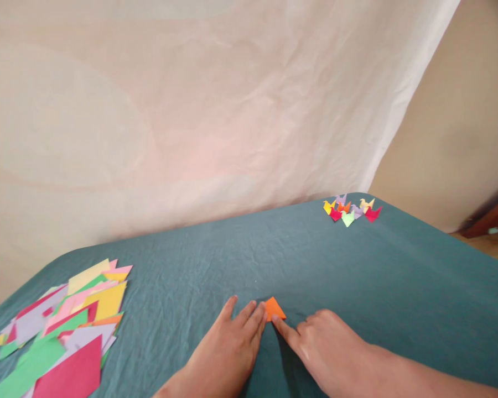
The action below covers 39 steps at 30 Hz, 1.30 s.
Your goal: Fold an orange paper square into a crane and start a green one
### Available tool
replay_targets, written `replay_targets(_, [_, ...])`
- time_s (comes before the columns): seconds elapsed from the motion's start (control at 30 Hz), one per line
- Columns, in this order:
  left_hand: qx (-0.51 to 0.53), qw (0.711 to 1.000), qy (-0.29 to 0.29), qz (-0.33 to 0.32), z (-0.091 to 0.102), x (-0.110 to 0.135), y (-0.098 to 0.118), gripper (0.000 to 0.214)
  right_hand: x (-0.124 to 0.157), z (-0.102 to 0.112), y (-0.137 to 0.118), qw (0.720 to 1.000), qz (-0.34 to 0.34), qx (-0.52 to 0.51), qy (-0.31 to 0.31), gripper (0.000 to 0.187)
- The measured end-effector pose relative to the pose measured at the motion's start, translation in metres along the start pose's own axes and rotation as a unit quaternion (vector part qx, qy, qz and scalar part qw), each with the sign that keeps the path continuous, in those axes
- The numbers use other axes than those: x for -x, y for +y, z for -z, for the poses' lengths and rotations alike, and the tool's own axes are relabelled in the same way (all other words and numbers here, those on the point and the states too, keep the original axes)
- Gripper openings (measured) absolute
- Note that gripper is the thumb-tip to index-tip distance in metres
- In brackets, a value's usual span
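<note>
A small folded orange paper (274,307) lies on the teal cloth-covered table (398,287). My left hand (228,348) lies flat beside it, fingers stretched out, fingertips touching the paper's left edge. My right hand (327,345) points its index finger onto the paper's lower right corner, with the other fingers curled in.
A loose pile of coloured paper sheets (62,331) spreads over the table's near left. A cluster of small folded paper figures (351,210) sits at the far right corner. A pale fabric backdrop (191,110) hangs behind the table.
</note>
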<state>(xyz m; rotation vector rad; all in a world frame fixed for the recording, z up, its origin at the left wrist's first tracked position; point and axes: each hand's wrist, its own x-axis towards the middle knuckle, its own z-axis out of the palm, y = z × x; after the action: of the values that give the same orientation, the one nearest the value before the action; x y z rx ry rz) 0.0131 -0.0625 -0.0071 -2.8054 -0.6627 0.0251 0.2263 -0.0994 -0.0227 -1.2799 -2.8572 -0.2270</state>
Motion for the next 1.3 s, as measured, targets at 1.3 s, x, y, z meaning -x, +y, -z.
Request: replay_targets(1.3, [0.158, 0.978, 0.102, 0.096, -0.004, -0.012, -0.013, 0.035, -0.022, 0.004, 0.025, 0.897, -0.078, -0.412, 0.136, 0.035])
